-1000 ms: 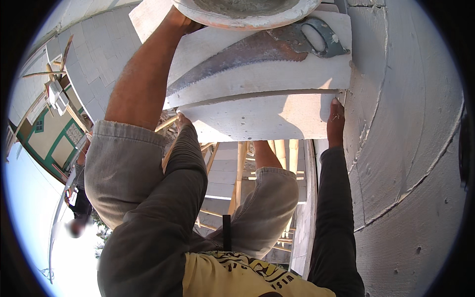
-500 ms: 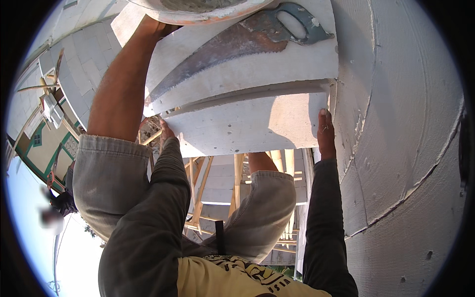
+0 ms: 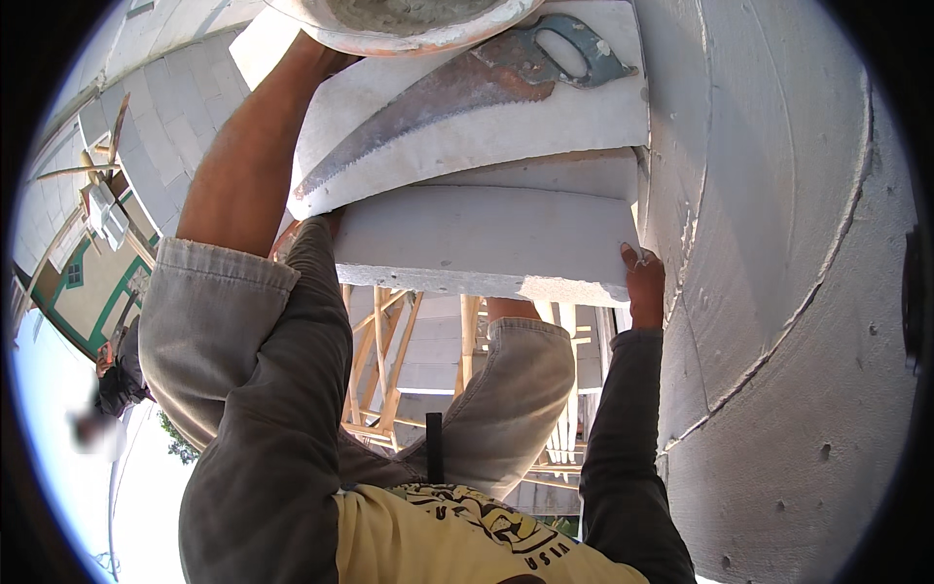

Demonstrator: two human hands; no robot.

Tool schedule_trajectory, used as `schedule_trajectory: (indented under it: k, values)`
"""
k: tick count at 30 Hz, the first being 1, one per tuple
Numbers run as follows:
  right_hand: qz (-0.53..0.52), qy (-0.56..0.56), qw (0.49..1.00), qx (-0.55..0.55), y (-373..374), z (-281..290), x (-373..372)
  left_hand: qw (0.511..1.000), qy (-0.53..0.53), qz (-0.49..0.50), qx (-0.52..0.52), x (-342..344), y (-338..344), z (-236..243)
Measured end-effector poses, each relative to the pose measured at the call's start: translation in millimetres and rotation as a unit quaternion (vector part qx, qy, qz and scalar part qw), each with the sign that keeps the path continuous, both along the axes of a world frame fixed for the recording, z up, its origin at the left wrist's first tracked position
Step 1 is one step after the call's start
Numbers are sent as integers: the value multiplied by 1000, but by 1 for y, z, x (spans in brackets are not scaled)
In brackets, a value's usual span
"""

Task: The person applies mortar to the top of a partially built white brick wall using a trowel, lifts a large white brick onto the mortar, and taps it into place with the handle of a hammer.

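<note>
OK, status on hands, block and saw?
Right hand gripping pale block at right end. Left hand at left end, mostly hidden. Saw on slab beyond, not touching pale block.

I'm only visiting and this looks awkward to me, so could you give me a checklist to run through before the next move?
1. Right hand gripping the block: ok, it holds the right end.
2. Left hand gripping firmly: cannot tell; little of it shows past the sleeve.
3. Saw off the held block: ok, it lies on the slab beyond.
4. Saw's tip well away from the hands: not ok; it looks close to the left one.
5. Basin securely supported: cannot tell; its underside is hidden.
</note>
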State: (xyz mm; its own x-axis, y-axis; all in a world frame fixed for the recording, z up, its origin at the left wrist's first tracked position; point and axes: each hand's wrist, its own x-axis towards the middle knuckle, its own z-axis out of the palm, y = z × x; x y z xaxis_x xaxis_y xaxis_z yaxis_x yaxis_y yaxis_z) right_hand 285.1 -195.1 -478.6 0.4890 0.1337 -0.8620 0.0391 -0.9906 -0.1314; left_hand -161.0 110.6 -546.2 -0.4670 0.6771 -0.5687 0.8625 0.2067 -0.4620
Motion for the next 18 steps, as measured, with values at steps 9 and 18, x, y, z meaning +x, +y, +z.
schedule_trajectory:
  k: [9,18]
  values:
    - [-182,-59,975,110,-4,-17,-4,872,-370,-319,-41,79,-123,146]
    - [452,-94,868,186,76,103,-91,828,-241,-492,-120,53,-119,112]
